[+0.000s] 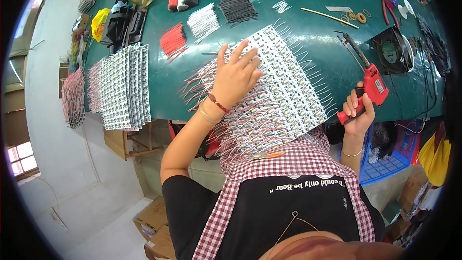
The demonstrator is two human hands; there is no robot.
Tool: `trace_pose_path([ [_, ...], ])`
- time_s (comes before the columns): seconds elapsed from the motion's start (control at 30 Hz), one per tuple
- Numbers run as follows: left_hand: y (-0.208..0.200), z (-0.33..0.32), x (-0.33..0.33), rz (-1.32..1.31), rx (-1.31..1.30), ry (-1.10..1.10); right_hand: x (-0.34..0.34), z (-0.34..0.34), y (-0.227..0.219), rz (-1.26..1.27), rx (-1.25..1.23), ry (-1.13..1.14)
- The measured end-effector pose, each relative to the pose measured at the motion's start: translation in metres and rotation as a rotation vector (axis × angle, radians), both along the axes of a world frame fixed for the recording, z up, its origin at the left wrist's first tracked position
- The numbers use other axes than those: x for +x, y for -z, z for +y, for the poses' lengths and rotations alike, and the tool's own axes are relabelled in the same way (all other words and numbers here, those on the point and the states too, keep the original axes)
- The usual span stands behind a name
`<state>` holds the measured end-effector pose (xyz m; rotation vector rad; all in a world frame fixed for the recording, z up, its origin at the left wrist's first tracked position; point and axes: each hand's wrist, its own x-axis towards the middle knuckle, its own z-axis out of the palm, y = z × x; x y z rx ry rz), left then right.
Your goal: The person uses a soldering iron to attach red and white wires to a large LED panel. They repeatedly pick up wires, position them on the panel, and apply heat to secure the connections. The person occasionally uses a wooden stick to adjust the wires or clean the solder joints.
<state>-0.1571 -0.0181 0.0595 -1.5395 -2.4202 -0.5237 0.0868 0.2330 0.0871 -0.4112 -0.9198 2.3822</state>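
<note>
A large white circuit board panel (288, 91) lies tilted at the front edge of the green table, covered with rows of small parts. Red, black and white wires stick out along its sides. My left hand (238, 74) rests on the panel's upper left part, fingers spread. In my right hand (358, 110), to the right of the panel, is a red soldering gun (374, 86) held by its handle, its metal tip pointing up and away from me. Beyond the panel lie bundles of cut wires: red (173, 40), white (203, 21) and black (238, 8).
Stacked wired panels (122, 89) stand at the table's left edge. A black fan (391, 50) sits at the right. Pliers (389, 9), a thin stick (329, 18) and a solder-like roll (361, 18) lie at the back right. A blue crate (390, 159) is below the table.
</note>
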Motion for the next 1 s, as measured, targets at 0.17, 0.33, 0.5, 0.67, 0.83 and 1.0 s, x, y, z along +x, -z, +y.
trace_pose_path([
  [0.17,-0.002,0.014,-0.02,0.082,-0.078,-0.033,-0.007,-0.005,-0.004,0.014,-0.012,0.002],
  [0.33,0.013,0.013,-0.018,0.099,-0.136,-0.105,-0.005,-0.006,-0.006,0.038,0.013,-0.002],
  [0.5,0.027,0.004,-0.021,0.087,-0.048,-0.082,0.002,-0.001,0.0,-0.004,-0.012,0.021],
  [0.67,-0.003,-0.008,-0.017,0.106,-0.055,-0.158,0.002,0.001,-0.002,0.001,-0.033,0.023],
  [0.83,-0.007,0.012,-0.044,0.046,0.144,-0.198,-0.007,-0.002,-0.002,0.015,-0.062,-0.011],
  [1.0,0.019,0.056,-0.113,0.006,0.189,-0.181,-0.015,-0.01,-0.009,0.013,-0.083,-0.062],
])
